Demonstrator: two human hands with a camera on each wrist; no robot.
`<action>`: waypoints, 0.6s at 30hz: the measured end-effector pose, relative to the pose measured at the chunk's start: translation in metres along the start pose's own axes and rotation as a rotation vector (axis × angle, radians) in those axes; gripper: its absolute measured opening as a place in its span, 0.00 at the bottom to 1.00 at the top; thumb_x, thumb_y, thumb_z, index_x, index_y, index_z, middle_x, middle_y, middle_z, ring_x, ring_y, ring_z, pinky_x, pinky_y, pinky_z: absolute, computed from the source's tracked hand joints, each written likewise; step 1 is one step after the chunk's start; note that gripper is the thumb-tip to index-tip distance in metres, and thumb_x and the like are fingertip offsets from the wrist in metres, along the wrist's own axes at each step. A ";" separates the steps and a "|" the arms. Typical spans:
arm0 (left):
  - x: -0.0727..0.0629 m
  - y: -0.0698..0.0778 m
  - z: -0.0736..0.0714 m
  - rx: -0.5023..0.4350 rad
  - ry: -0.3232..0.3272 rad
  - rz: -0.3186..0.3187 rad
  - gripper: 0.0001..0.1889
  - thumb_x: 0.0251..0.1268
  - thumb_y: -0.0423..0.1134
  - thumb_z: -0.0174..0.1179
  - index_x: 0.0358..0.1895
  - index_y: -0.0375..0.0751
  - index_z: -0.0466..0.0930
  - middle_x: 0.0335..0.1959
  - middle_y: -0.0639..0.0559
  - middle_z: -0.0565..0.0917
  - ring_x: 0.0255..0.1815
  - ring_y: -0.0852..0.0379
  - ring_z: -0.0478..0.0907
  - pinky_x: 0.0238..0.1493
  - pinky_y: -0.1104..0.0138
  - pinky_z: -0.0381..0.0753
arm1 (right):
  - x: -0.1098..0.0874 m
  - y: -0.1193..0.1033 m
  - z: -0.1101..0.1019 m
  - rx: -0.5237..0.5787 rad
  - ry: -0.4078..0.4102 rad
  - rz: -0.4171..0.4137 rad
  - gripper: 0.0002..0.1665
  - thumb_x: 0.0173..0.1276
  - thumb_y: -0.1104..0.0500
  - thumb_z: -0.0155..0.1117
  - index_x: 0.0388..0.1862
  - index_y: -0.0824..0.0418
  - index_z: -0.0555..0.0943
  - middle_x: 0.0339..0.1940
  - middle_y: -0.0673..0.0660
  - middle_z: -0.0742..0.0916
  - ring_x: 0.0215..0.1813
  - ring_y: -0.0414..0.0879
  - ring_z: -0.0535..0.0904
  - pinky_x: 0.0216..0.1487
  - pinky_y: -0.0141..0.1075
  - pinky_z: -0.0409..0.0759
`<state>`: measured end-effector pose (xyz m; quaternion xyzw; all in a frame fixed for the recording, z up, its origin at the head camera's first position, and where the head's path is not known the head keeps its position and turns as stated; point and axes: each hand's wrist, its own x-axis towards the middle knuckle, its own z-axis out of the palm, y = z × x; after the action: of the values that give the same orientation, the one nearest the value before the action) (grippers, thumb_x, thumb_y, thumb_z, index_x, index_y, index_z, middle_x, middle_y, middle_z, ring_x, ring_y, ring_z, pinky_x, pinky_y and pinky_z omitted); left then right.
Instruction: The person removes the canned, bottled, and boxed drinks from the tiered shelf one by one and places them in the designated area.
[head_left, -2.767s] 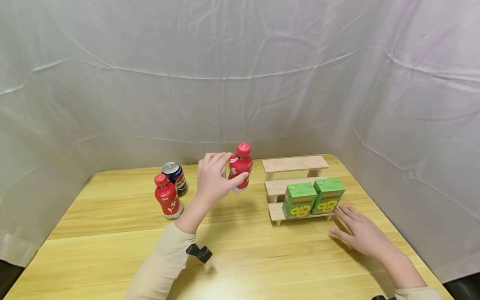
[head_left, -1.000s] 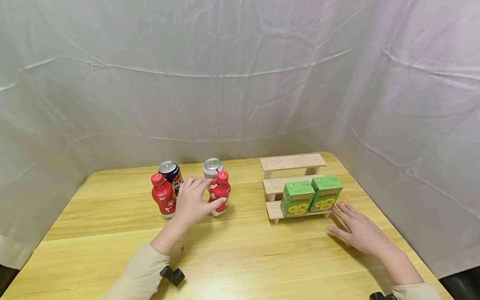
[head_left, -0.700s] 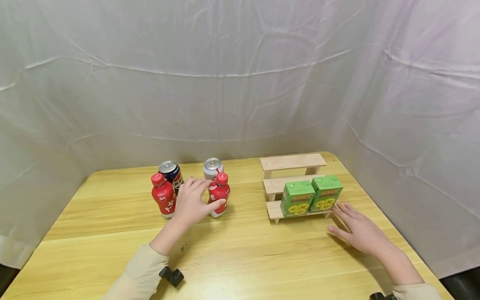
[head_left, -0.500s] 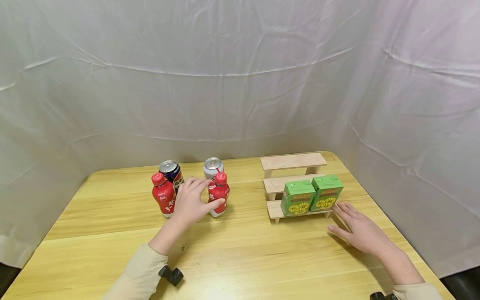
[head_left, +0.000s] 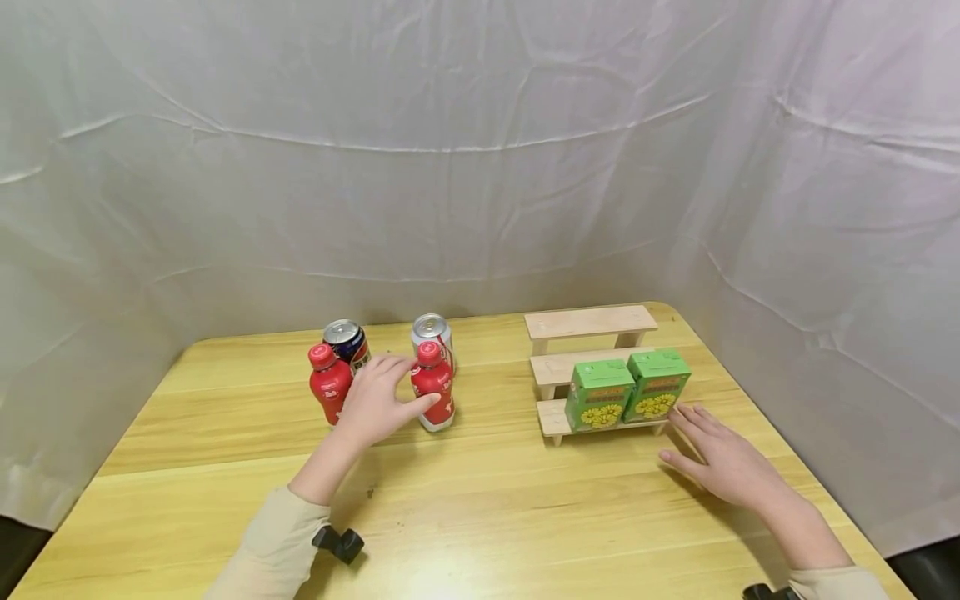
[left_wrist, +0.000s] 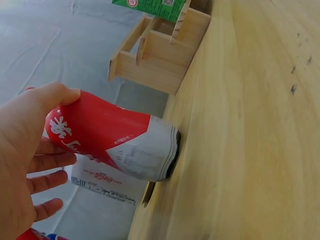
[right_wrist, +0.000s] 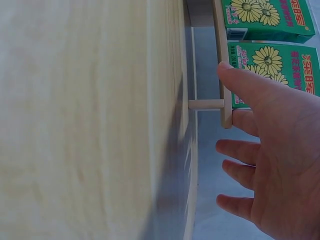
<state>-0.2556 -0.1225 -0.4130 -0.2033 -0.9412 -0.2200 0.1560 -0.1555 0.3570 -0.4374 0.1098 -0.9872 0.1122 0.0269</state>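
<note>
As I stand over the yellow wood-grain table (head_left: 487,508), the person's left hand (head_left: 375,408) is seen with thumb and index finger set round the upper part of a red plastic bottle with a red screw cap and white base (head_left: 433,383); the other three fingers are extended, clear of it. This bottle stands about upright, left of centre, its base at the tabletop. Directly on its far side stands a white can with a silver lid (head_left: 430,327); whether the two touch cannot be told.

To the left of the same hand, partly covered by it, stands a second red bottle of like shape (head_left: 327,385), with a dark blue can with a silver lid (head_left: 347,339) just beyond it.

At the right, the person's right hand (head_left: 723,462) is spread with straight fingers and holds nothing. Its fingertips lie just beside the near right end of a pale wooden three-tier stand (head_left: 590,322); contact cannot be confirmed. Two green cartons printed with yellow flowers (head_left: 600,394) stand side by side on its lowest, nearest tier. Wrinkled grey fabric (head_left: 450,217) hangs at the far side.
</note>
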 end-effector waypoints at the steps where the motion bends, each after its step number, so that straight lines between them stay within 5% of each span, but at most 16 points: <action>1: 0.000 -0.001 -0.001 -0.001 -0.007 -0.004 0.36 0.53 0.64 0.65 0.60 0.42 0.78 0.58 0.45 0.82 0.62 0.45 0.72 0.62 0.45 0.71 | 0.000 0.000 0.000 0.001 0.000 0.001 0.45 0.68 0.36 0.57 0.71 0.68 0.66 0.72 0.72 0.67 0.73 0.71 0.60 0.68 0.64 0.60; 6: 0.000 -0.001 -0.007 -0.023 -0.016 -0.010 0.36 0.55 0.63 0.65 0.61 0.43 0.77 0.59 0.46 0.81 0.63 0.44 0.72 0.63 0.46 0.72 | 0.000 0.001 0.001 0.003 0.002 0.001 0.45 0.68 0.36 0.57 0.71 0.68 0.66 0.72 0.72 0.67 0.73 0.71 0.60 0.68 0.64 0.60; 18: 0.004 0.014 -0.029 -0.108 0.075 0.020 0.33 0.58 0.56 0.66 0.65 0.46 0.74 0.58 0.48 0.81 0.61 0.46 0.72 0.62 0.50 0.72 | 0.000 0.001 0.001 0.000 0.009 -0.003 0.45 0.68 0.36 0.57 0.71 0.68 0.66 0.72 0.72 0.68 0.72 0.71 0.61 0.68 0.64 0.61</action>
<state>-0.2464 -0.1238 -0.3816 -0.2123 -0.9195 -0.2762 0.1823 -0.1559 0.3578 -0.4390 0.1108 -0.9869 0.1127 0.0314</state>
